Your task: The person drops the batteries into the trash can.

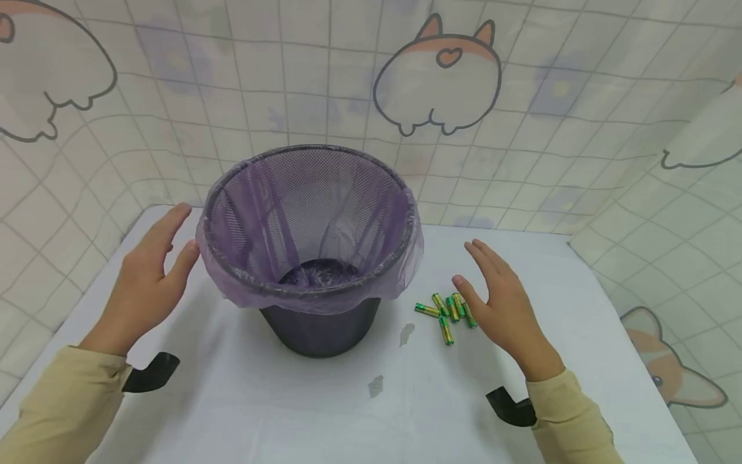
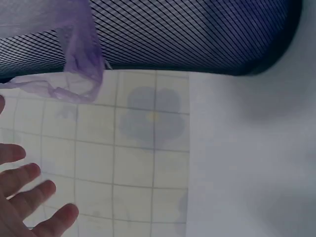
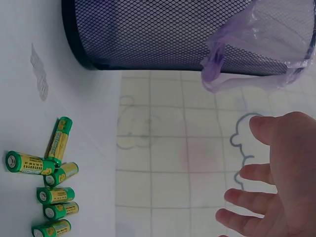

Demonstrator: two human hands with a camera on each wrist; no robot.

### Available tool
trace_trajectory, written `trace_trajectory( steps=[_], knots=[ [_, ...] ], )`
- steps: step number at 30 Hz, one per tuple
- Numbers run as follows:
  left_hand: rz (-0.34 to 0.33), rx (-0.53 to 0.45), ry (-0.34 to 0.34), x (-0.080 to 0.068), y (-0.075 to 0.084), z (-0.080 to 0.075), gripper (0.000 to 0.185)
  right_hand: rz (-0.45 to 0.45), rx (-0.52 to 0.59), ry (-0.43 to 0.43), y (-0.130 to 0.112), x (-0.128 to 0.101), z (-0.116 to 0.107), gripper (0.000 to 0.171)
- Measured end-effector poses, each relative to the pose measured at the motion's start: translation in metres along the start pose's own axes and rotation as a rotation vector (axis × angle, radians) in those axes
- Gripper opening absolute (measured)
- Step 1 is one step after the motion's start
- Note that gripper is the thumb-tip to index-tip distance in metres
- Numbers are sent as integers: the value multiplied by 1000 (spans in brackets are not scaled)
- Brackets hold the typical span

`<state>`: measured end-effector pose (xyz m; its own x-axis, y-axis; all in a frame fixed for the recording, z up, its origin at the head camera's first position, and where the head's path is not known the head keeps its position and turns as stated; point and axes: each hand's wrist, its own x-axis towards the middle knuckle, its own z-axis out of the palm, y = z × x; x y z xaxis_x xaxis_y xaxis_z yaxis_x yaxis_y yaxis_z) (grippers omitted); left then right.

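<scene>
A black mesh wastebasket point(image 1: 321, 334) stands upright on the white table, left of the middle in the head view. A thin purple bin liner point(image 1: 261, 298) lines it and folds outward over the rim. Beside the basket's left rim is my left hand point(image 1: 142, 280), fingers extended and thumb near the liner; whether they touch, I cannot tell. My right hand point(image 1: 504, 306) hovers over the right part of the table, fingers spread and holding nothing. Just left of it lie several green and yellow batteries point(image 1: 452, 309) in a loose cluster, seen closer as batteries point(image 3: 58, 143) in the right wrist view.
Two small grey patches, one nearer point(image 1: 375, 386) and one farther point(image 1: 407, 334), mark the white tabletop point(image 1: 324, 412). A cloth with a grid and cartoon animals point(image 1: 437, 84) hangs behind and at both sides. A black strap end point(image 1: 152, 374) sticks out at the left wrist.
</scene>
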<state>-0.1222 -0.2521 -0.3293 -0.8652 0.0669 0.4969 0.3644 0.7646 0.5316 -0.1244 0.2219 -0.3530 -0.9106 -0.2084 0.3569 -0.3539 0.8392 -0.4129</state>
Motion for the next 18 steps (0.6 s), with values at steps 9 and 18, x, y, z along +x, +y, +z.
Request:
trace_trajectory(
  steps=[9,18],
  knots=[
    [-50,-247,175,10,26,-7,37,21,52,39,5,-3,5,55],
    [36,-363,191,15,41,-14,36,38,91,74,11,-7,13,50]
  ],
)
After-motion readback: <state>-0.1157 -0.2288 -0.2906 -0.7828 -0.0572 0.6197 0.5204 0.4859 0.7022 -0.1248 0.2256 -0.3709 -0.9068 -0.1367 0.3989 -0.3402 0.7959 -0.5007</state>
